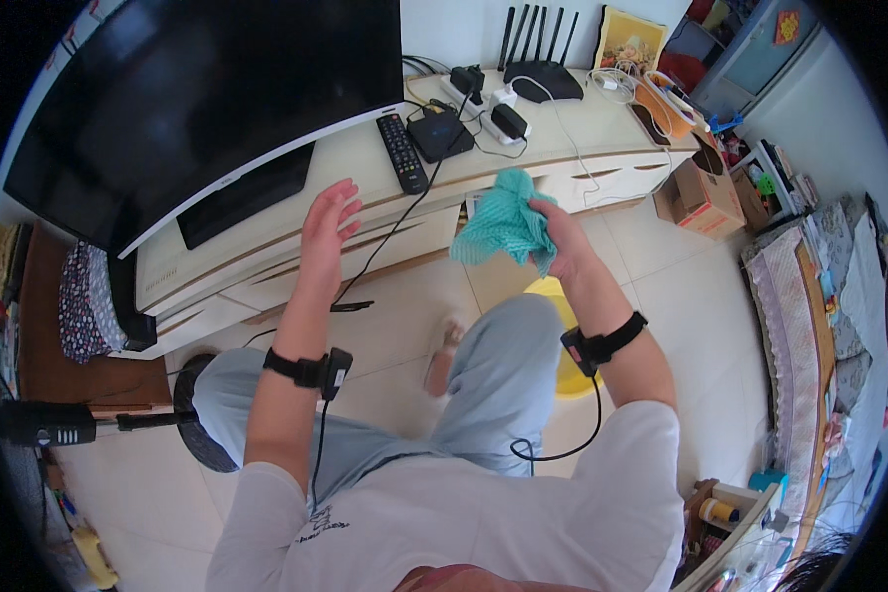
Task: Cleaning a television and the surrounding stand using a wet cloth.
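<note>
My right hand (pixel 568 235) grips a crumpled turquoise cleaning cloth (pixel 505 220), held up before the front of a white TV cabinet (pixel 407 238). Part of the cloth hides an opening in the cabinet front. My left hand (pixel 331 226) is raised with nothing in it, its fingers slightly apart, near the cabinet's front edge and below the television (pixel 222 96). A black remote control (pixel 402 153) lies on the cabinet top beside a black set-top box (pixel 439 135). Behind my right forearm and knee, a yellow basin (pixel 579 376) stands on the floor, partly hidden.
A power strip (pixel 497 127) with plugged-in adapters and a router (pixel 542 79) with several antennas stand on the cabinet. One black cable (pixel 388 244) hangs down its front. To the right are a cardboard box (pixel 699 196) and a bed (pixel 799 333). A black stool (pixel 200 436) is at left.
</note>
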Action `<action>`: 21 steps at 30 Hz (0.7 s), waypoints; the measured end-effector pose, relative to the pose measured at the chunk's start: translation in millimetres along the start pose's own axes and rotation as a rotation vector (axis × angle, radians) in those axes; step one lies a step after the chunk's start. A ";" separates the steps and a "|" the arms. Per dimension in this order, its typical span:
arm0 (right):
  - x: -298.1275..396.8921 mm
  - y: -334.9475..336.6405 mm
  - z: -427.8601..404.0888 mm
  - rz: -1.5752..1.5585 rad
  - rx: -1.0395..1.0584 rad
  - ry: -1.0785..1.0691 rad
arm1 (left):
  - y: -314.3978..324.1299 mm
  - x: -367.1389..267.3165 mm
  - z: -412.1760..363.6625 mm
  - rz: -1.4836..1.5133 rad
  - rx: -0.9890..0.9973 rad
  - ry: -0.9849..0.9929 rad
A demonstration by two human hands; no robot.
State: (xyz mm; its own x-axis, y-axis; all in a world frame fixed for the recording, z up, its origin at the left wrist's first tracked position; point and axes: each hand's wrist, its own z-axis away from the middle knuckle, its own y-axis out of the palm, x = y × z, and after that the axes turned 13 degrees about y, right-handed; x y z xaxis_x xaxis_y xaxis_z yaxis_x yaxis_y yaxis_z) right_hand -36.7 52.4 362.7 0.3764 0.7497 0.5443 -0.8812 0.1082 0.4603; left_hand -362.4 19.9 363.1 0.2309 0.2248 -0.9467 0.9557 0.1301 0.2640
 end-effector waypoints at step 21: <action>-46.9 -1.6 -237.7 1.435 -0.672 -1.138 | -5.0 79.6 -101.9 -1.308 -0.068 0.620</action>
State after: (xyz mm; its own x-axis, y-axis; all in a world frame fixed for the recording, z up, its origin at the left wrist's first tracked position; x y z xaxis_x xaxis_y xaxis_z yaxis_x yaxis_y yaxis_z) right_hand -120.9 172.2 169.7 -0.8676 -0.1796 0.4636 -0.4971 0.2979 -0.8149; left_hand -367.5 135.5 305.2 -0.9154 0.2834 -0.2858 0.4020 0.6068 -0.6858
